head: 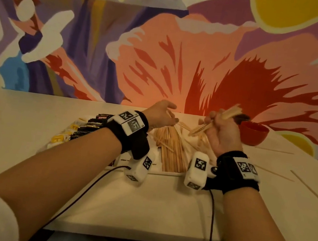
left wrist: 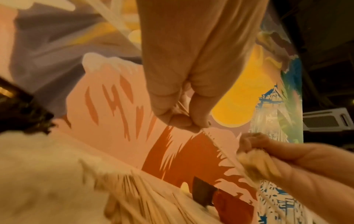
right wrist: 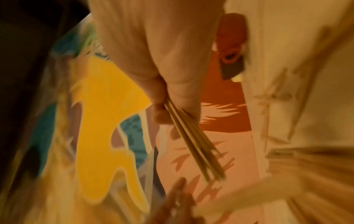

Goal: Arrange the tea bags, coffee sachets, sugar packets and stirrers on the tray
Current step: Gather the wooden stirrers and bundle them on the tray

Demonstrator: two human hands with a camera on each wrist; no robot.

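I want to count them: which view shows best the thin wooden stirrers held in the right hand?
The right wrist view: the thin wooden stirrers stick out sharply from the right hand. The head view shows them small; the left wrist view shows them blurred.

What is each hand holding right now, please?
Left hand: pinching a single stirrer.
Right hand: gripping a bundle of stirrers.

The right hand [right wrist: 162,60] fills the upper middle of the blurred view, its grip closed around a small bundle of wooden stirrers [right wrist: 195,141] that slant down to the right. Behind lies a painted wall [right wrist: 99,121] in yellow, teal and orange; a red bowl [right wrist: 231,39] shows at the upper right.
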